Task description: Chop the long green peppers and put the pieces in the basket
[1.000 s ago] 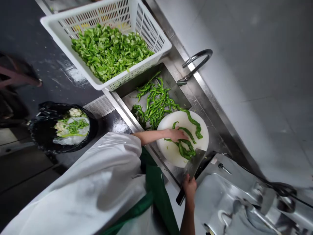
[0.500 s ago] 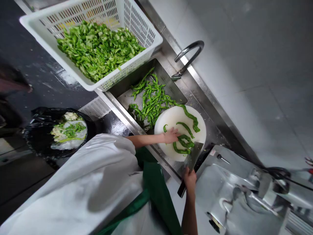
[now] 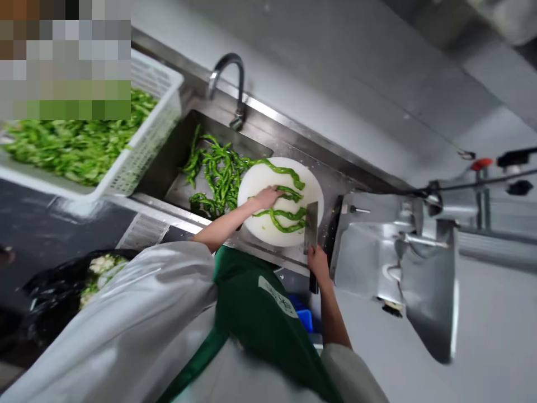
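Observation:
My right hand point(image 3: 319, 262) is wrapped round the dark handle of a cleaver point(image 3: 311, 221). The cleaver's broad blade lies over the right edge of a round white cutting board point(image 3: 251, 184). Several long green peppers point(image 3: 289, 228) are on the board, some with their ends close to the blade. My left hand point(image 3: 267, 197) reaches across the board's left side, its fingers closed on the left end of a green pepper point(image 3: 289, 193). Another long pepper point(image 3: 289, 172) lies along the board's far side. More whole peppers point(image 3: 220, 173) are heaped in the sink beside the board.
A white perforated basket point(image 3: 145, 148) of cut green peppers stands left of the sink point(image 3: 161, 176). Behind it rises a curved faucet point(image 3: 241, 84). A metal machine point(image 3: 369, 257) stands at right. Below left is a black-bagged bin point(image 3: 50, 302) with scraps.
The camera view has turned and shifted right. My left hand, earlier spread over the peppers, now closes on one farther back. Peppers nearer me lie more spread out; the cleaver stays in my right hand.

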The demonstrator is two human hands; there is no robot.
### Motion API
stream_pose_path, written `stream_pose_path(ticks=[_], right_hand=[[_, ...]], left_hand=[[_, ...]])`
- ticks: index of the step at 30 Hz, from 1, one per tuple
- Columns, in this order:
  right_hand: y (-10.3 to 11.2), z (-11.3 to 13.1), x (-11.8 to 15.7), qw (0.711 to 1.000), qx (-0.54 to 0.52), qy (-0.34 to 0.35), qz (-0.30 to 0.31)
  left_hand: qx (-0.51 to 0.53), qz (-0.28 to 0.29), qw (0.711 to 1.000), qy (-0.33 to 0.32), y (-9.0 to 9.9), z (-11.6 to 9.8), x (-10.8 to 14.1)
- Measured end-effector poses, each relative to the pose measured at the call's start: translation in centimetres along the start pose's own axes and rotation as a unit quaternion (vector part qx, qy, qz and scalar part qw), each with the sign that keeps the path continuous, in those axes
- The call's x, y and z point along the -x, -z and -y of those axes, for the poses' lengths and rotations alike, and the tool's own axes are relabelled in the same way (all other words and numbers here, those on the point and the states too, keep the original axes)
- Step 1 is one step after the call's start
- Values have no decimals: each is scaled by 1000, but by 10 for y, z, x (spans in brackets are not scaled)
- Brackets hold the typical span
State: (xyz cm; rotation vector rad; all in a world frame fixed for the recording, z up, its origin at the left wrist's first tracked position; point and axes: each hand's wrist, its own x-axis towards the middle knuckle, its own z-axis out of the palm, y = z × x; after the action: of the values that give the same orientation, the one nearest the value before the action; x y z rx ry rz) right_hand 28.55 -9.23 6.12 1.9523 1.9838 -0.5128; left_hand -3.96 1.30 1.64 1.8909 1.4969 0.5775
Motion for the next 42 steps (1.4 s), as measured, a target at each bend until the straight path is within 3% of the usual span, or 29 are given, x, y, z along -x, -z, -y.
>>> stream_pose_path(ticks=[3,6,8,12,16,19,27,30,34,36,38,40,42], right_hand=[[7,6,-1,1000,-5,-22,15],[8,9,-1,999,-13,-30,20],[7,9,0,999,-17,-25,20],[5,9,0,999,-31,-21,21],[4,7,-1,999,-44,-20,17],[5,6,-1,998,-51,-23,15],[9,6,1,997,-65,-27,18],[10,6,1,997,-76,-25,17],[11,6,1,996,-84,-31,21],[12,6,1,995,-89,-32,22],[13,6,2,995,-97,-31,22],[14,5,2,993,-107,-31,23],[14,4,2,993,-116,-30,20]], left_hand=[[-28,17,999,4,3,-5,-14],[-40,-13,999,-25,2,-16,-17],[-69,-24,995,-66,-1,-21,-10],[-142,56,978,-139,-5,-20,17],[-179,48,967,-174,-5,-15,40],[-221,78,946,-222,-10,-15,49],[-277,94,931,-218,-38,-28,68],[-206,112,953,-193,-37,-37,74],[69,38,991,-108,-34,-53,83],[240,-6,970,-28,-40,-61,87],[379,-32,923,50,-53,-66,91],[455,-32,882,120,-67,-67,95],[463,-10,867,185,-79,-66,99]])
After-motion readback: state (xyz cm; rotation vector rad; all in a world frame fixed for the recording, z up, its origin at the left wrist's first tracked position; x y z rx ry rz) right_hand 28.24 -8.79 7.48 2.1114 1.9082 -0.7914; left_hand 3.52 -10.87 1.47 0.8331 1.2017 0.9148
